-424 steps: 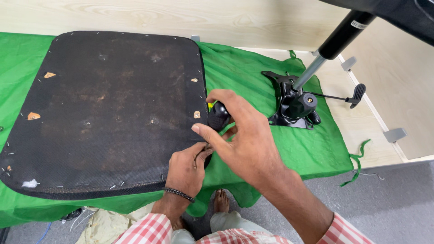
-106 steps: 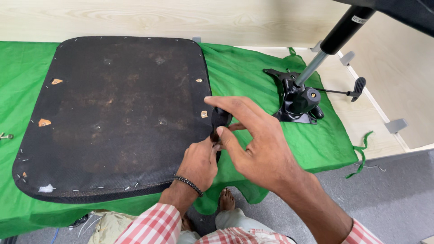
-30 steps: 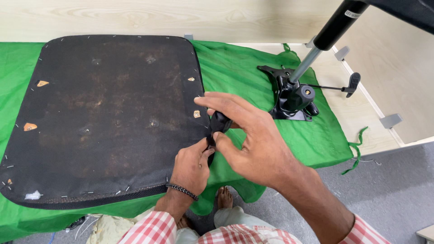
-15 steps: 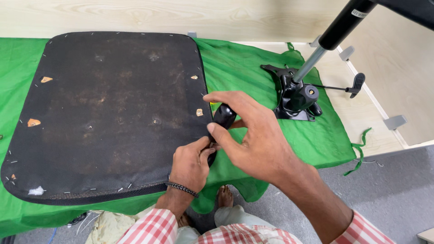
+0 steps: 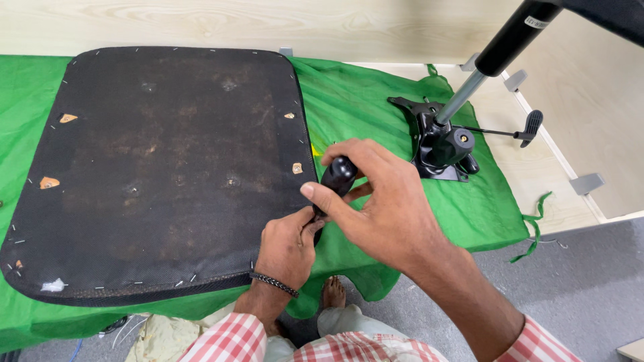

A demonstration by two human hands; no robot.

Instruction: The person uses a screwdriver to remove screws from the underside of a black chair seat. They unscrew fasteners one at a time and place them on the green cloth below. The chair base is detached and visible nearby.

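Note:
A large black chair seat (image 5: 154, 167) lies upside down on a green cloth (image 5: 376, 107), its fabric stapled around the edge. At the seat's right edge my right hand (image 5: 379, 201) grips the rounded black handle of a tool (image 5: 337, 175). Just below it, my left hand (image 5: 288, 245) pinches the lower part of the same tool against the seat's rim. The tool's tip is hidden behind my fingers.
A black chair tilt mechanism (image 5: 439, 144) with a metal column and a side lever (image 5: 530, 126) rests on the cloth at the right. Pale wooden board (image 5: 590, 121) lies behind and to the right. Grey floor (image 5: 590, 288) and my bare foot (image 5: 333, 293) show below.
My hands stay at the seat's right edge on the black tool; my right hand has shifted a little on the handle. The view has moved slightly.

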